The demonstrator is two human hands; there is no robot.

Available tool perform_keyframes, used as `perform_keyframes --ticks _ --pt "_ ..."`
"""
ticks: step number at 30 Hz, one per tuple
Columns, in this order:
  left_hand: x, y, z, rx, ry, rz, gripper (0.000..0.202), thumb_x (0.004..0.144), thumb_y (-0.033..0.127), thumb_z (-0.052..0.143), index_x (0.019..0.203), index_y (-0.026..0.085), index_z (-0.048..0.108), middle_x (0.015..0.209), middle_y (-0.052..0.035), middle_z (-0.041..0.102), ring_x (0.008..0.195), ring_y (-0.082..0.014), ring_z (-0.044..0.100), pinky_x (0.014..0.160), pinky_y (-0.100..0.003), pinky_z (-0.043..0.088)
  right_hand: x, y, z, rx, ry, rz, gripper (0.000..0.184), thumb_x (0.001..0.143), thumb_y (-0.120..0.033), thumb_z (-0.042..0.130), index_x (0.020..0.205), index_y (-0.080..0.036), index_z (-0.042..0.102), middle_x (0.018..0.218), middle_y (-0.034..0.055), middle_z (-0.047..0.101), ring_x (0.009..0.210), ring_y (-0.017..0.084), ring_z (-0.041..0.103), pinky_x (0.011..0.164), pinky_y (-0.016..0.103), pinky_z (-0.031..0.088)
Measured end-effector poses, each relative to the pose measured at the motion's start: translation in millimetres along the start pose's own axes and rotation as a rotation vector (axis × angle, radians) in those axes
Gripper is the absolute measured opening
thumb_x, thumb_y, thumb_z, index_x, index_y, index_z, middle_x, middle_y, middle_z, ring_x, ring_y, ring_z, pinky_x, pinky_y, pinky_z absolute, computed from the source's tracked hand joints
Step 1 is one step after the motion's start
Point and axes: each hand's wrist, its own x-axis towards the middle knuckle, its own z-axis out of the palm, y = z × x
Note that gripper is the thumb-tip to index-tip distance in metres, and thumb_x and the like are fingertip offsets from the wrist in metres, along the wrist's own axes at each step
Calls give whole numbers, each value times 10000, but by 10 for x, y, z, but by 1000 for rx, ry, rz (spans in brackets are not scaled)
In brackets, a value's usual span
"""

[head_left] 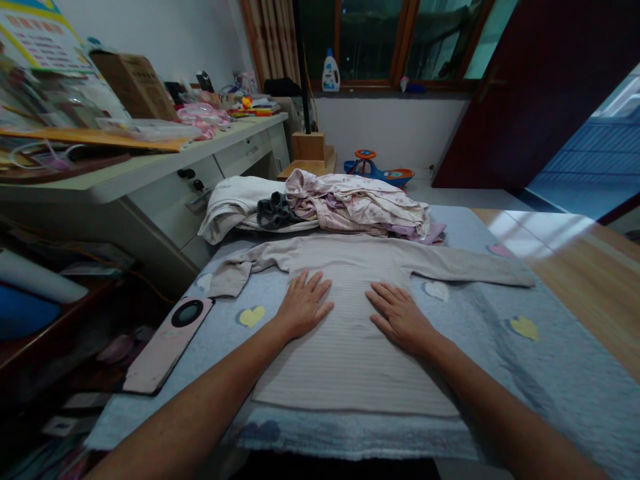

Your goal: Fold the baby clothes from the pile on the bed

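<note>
A striped long-sleeved shirt (345, 360) lies spread flat on the blue-grey cloth (500, 393), its hem towards me. Its right-hand sleeve stretches straight out, while the left-hand one bends back down near the cuff. My left hand (303, 305) rests palm down on the left part of the shirt's body, fingers spread. On the right part lies my right hand (400, 317), also flat with its fingers stretched out. Neither hand grips the fabric.
Beyond the collar sits a heap of clothes (360, 200). A pink phone (167, 347) lies at the cloth's left edge. To the left stands a cluttered desk (165, 177) with drawers. A toy ride-on car (380, 172) is on the floor behind, and a detergent bottle (331, 72) on the windowsill.
</note>
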Motion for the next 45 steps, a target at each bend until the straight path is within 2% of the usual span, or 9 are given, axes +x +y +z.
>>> perform_keyframes --ticks 5,10,15,22,29,32,36,40,45 --pt "11 49 -12 25 -18 -9 538 973 478 497 1444 218 503 1558 -144 417 1457 -407 299 1150 -585 283 -48 223 -42 -88 23 174 543 1001 -421 425 1470 -154 484 1563 168 405 1444 340 352 1152 533 313" --pt "-25 228 1 -55 -17 191 404 1011 276 434 1395 193 528 1541 -133 447 1448 -274 369 1176 -466 306 104 -78 -30 -61 66 131 448 958 -276 474 1374 -130 553 1524 201 443 1420 357 377 1155 549 307" --pt "-129 356 -34 -81 -66 218 605 958 508 517 1471 194 457 1578 -134 395 1470 -354 301 1176 -545 274 126 -334 88 59 58 -63 488 981 -290 451 1453 -170 491 1545 150 437 1432 274 381 1171 484 321" --pt "-199 339 -75 -78 -115 175 713 911 622 520 1512 253 414 1619 -127 316 1493 -421 203 1177 -621 190 -124 -25 53 -64 42 92 621 983 -499 455 1502 -157 445 1594 157 356 1479 321 294 1183 514 283" --pt "-209 366 -60 -60 -94 125 687 907 633 523 1498 299 422 1608 -122 337 1486 -428 217 1157 -651 195 -76 -51 13 -128 116 220 504 983 -344 449 1391 -63 543 1500 247 457 1411 354 399 1152 512 335" --pt "-205 352 -11 -43 -53 109 613 966 540 467 1502 248 412 1599 -118 359 1489 -378 243 1179 -602 213 40 -312 12 -54 94 102 506 985 -320 447 1412 -58 518 1522 241 429 1423 327 385 1170 480 319" --pt "-206 327 65 -8 -10 65 616 988 484 440 1504 149 399 1592 -168 353 1494 -343 252 1200 -532 229 120 -502 60 45 -20 -90 544 1006 -421 433 1500 -194 443 1605 124 346 1474 283 309 1198 481 261" --pt "-211 331 75 20 -4 54 617 980 523 443 1501 193 417 1597 -164 342 1493 -355 249 1200 -524 223 175 -235 39 36 -101 -68 598 1013 -525 375 1542 -246 384 1640 75 272 1506 287 233 1207 497 213" --pt "-215 351 26 12 -48 48 628 976 546 438 1518 230 397 1615 -150 312 1500 -360 229 1204 -535 195 416 124 -83 -70 -106 168 644 1003 -518 384 1548 -175 371 1629 117 291 1493 327 256 1191 499 240"
